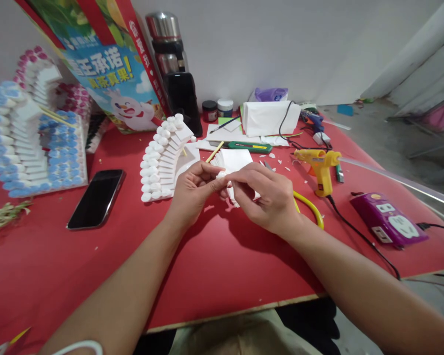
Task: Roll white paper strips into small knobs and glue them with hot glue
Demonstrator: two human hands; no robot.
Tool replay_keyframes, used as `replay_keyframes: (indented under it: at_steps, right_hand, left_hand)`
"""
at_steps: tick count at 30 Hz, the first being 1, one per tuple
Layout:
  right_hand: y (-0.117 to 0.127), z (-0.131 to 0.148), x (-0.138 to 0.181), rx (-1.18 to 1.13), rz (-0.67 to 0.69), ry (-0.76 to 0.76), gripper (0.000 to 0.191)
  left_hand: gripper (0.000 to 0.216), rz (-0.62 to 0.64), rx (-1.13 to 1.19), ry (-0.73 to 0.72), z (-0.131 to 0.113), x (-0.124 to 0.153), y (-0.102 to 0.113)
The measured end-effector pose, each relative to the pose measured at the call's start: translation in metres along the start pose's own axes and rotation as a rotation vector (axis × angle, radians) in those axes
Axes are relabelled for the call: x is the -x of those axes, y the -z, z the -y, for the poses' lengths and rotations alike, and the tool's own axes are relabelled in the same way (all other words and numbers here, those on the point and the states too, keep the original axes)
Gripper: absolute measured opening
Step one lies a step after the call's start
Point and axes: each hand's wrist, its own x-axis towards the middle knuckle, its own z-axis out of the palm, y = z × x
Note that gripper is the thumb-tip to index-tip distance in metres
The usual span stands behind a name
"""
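Note:
Over the red table, my left hand [198,190] pinches a small white rounded piece [221,174] between thumb and fingertips. My right hand [264,192] meets it from the other side, its thumb and fingers closed at the same piece; what exactly lies between them is partly hidden. Behind and below the fingers is a stack of folded white paper [237,159]. Left of my left hand stands a curved white stepped model [166,160], edged with white rounded pieces like the one I hold. A thin yellow stick [214,152] lies just beyond my hands.
To the right are a yellow glue gun [320,167] with a cord and a purple power strip [388,219]. A green utility knife [249,147] lies behind. On the left are a phone [96,199] and a blue-edged model [33,143]. A steel thermos [166,39] stands at the wall.

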Motion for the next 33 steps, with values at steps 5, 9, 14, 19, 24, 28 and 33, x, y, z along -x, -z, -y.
replay_keyframes:
  at_steps: [5, 9, 14, 19, 24, 28, 33]
  right_hand:
    - [0.000, 0.001, -0.004, -0.052, -0.081, -0.243, 0.011]
    - [-0.002, 0.000, -0.004, -0.253, -0.046, -0.414, 0.012]
    - [-0.002, 0.002, -0.004, -0.272, -0.005, -0.349, 0.016]
    - [-0.002, -0.001, -0.002, -0.112, 0.006, -0.161, 0.019]
    - [-0.003, -0.007, 0.003, -0.016, 0.030, -0.076, 0.021]
    - [-0.005, -0.008, 0.003, -0.008, 0.032, -0.090, 0.020]
    - [-0.006, -0.007, 0.001, -0.069, 0.026, -0.160, 0.018]
  left_hand:
    - [0.025, 0.000, 0.047, 0.007, -0.004, 0.000, 0.000]
    - [0.022, 0.041, 0.088, -0.009, -0.005, -0.001, 0.001]
    - [0.019, 0.064, 0.128, -0.014, -0.006, -0.002, -0.001]
    - [0.021, 0.054, 0.094, 0.014, -0.006, 0.000, -0.002]
    - [0.023, 0.033, 0.008, 0.015, -0.004, 0.001, 0.000]
    - [0.027, 0.002, -0.079, -0.007, -0.003, 0.001, 0.000]
    - [0.026, -0.027, -0.191, -0.044, -0.003, 0.003, 0.000]
